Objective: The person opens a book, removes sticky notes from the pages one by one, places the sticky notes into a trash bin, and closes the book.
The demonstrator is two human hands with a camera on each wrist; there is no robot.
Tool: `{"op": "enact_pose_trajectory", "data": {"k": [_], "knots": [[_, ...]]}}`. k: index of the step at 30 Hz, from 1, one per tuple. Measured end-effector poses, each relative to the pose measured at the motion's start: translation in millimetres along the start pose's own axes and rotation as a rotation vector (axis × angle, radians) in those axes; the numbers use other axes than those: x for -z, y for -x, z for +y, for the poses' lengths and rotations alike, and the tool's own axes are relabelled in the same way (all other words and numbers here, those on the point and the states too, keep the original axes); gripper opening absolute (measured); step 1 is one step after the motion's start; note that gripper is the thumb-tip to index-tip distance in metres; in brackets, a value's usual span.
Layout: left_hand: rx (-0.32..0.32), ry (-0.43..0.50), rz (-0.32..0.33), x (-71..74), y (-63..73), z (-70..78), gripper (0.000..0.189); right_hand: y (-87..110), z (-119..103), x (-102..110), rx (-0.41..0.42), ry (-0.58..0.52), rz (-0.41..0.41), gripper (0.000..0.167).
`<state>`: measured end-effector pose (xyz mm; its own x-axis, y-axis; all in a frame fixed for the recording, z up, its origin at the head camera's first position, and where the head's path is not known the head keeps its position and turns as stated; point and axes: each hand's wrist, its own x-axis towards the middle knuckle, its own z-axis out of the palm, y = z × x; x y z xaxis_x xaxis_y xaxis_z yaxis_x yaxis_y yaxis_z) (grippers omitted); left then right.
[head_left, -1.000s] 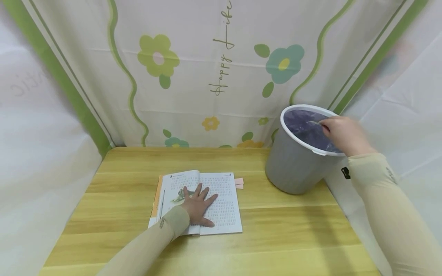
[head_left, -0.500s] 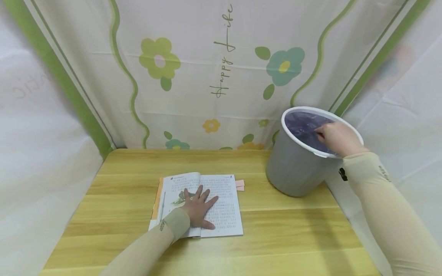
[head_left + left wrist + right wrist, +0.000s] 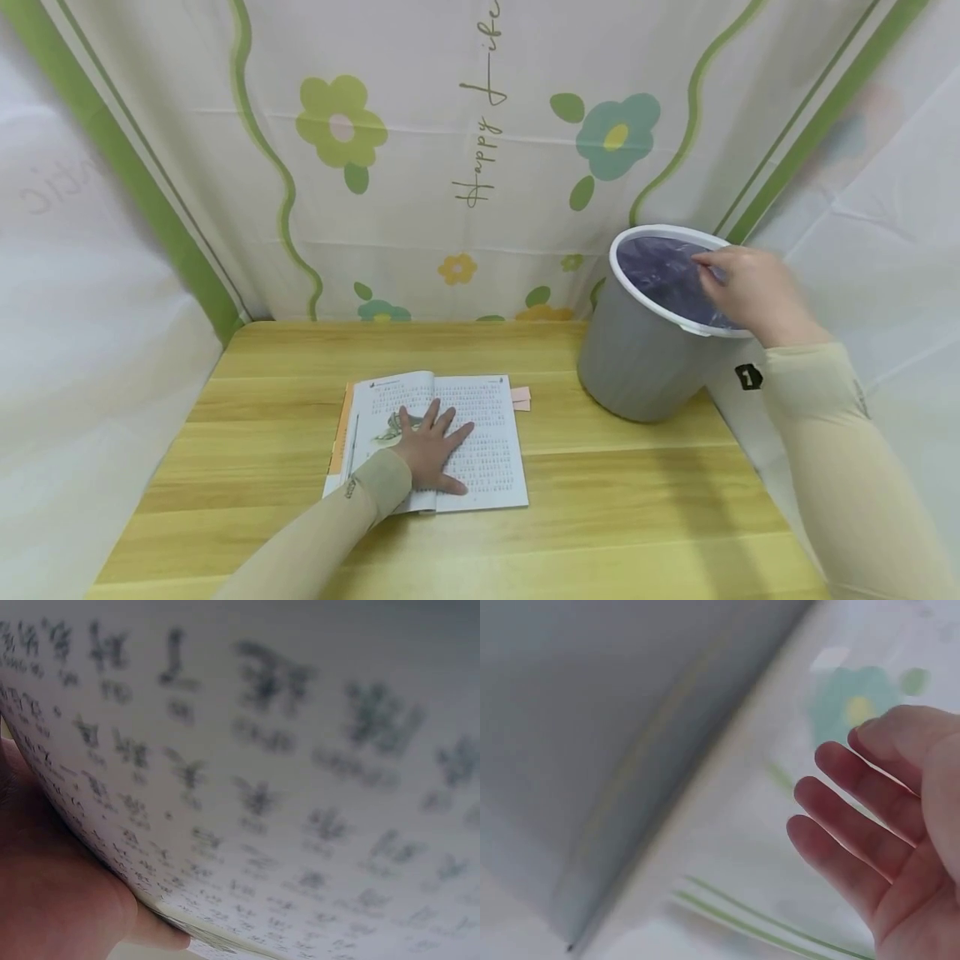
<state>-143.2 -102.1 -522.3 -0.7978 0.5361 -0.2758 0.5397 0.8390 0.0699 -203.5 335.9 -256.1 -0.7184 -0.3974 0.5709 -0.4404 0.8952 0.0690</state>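
In the head view an open book (image 3: 480,450) with printed text and a small picture lies on the table. My left hand (image 3: 431,457) rests on its pages with the fingers spread. In the left wrist view part of the left hand (image 3: 60,892) lies against the printed page (image 3: 300,810). A grey trash can (image 3: 637,358) with a white rim and a purple liner (image 3: 667,279) stands at the back right. Over its opening is my right hand (image 3: 761,292). The right wrist view has the right hand (image 3: 907,825) with loosely bent fingers and nothing visible in them.
Pink paper tabs (image 3: 521,398) stick out from the book's right edge. The wooden table (image 3: 600,508) reaches back to a flower-printed curtain (image 3: 420,200). White cloth hangs on both sides. A small black tag (image 3: 748,377) with a 1 hangs by the right cuff.
A second ago the right fingers pinched a small light scrap over the trash can. The hand dipped lower into the opening, then rose, and the scrap is no longer seen. The left hand stayed put.
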Motion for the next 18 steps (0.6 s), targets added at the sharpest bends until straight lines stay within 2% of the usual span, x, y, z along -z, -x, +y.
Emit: {"op": "enact_pose_trajectory", "data": {"k": [6, 9, 12, 15, 18], "knots": [[-0.006, 0.019, 0.006, 1.8, -0.3, 0.5, 0.106, 16.4, -46.2, 13.2, 0.002, -0.072, 0.24, 0.022], [-0.012, 0.047, 0.016, 0.8, -1.3, 0.6, 0.106, 30.5, -69.4, 9.6, -0.003, -0.132, 0.308, 0.022], [-0.01, 0.063, 0.016, -5.2, -4.2, -1.5, 0.107, 46.8, -89.8, -3.3, 0.005, -0.216, 0.34, 0.022], [-0.006, 0.067, 0.022, -9.1, -5.0, -3.3, 0.108, 64.5, -106.3, -26.3, -0.006, -0.314, 0.339, 0.023], [-0.004, 0.063, 0.022, -9.8, -4.2, -4.7, 0.108, 84.6, -119.1, -60.7, -0.098, -0.439, 0.284, 0.023]]}}
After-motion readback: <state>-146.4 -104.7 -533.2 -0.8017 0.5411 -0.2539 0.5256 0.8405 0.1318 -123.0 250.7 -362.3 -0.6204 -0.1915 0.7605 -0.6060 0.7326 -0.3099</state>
